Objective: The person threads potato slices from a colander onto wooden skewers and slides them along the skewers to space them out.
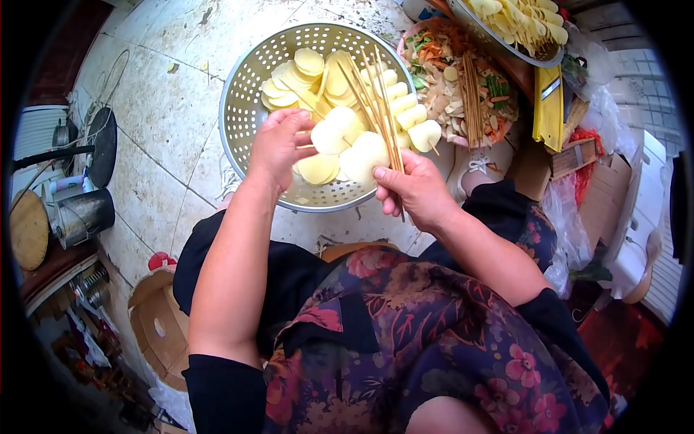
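Note:
A metal colander point(242, 130) stands in front of me with thin pale-yellow potato slices point(309, 62) piled inside. My right hand point(419, 189) grips a bundle of bamboo skewers point(376, 108), its thumb against a round potato slice point(370, 156). My left hand point(280, 148) has its fingers curled at the edge of another potato slice point(335, 130), which seems to be on a skewer; part of the grip is hidden. Skewered potato slices point(410, 116) lie along the colander's right side.
Right of the colander, a pink basin point(417, 36) holds chopped vegetables with a bundle of sticks point(471, 101) on top. Behind it, a second colander point(499, 45) is heaped with skewered slices. A yellow-framed slicer point(548, 108) and a cardboard box point(155, 329) are nearby.

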`<action>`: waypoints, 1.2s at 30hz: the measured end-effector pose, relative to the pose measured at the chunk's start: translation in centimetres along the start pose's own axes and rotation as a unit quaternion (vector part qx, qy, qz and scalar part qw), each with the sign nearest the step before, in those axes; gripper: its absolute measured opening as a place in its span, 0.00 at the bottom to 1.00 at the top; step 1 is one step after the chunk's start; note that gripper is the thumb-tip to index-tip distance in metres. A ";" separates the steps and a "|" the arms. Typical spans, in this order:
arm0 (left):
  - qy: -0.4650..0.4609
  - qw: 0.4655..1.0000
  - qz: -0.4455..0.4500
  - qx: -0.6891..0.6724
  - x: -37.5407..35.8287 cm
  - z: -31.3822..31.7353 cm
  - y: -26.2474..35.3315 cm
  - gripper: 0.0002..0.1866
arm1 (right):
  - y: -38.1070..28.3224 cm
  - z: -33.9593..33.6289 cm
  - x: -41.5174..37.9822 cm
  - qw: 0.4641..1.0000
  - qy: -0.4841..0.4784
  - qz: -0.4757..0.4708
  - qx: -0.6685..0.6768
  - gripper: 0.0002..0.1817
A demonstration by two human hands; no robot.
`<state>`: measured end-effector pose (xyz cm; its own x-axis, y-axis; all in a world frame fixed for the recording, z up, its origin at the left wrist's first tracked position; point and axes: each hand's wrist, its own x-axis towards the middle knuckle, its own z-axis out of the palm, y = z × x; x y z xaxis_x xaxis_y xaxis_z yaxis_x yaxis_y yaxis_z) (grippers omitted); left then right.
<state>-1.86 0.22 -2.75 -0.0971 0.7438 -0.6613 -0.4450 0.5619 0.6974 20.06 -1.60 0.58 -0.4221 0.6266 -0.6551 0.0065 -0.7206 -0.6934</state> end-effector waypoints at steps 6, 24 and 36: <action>0.078 0.802 0.084 0.586 2.9 -2.7 -3.1 0.20 | 0.0 -0.1 0.0 1.000 0.006 0.001 0.017 0.06; 0.148 0.960 0.078 0.222 2.6 -2.8 1.9 0.09 | 0.0 -0.2 -0.3 0.999 -0.022 0.026 -0.028 0.07; 0.152 0.967 0.198 -0.056 2.0 -3.8 3.9 0.14 | -0.1 0.2 -0.7 0.998 -0.033 0.025 -0.037 0.09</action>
<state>-7.13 2.52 -2.34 -0.5297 0.7422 -0.4104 -0.4114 0.1983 0.8896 20.17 -2.03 1.15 -0.4784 0.5677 -0.6699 0.0942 -0.7253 -0.6819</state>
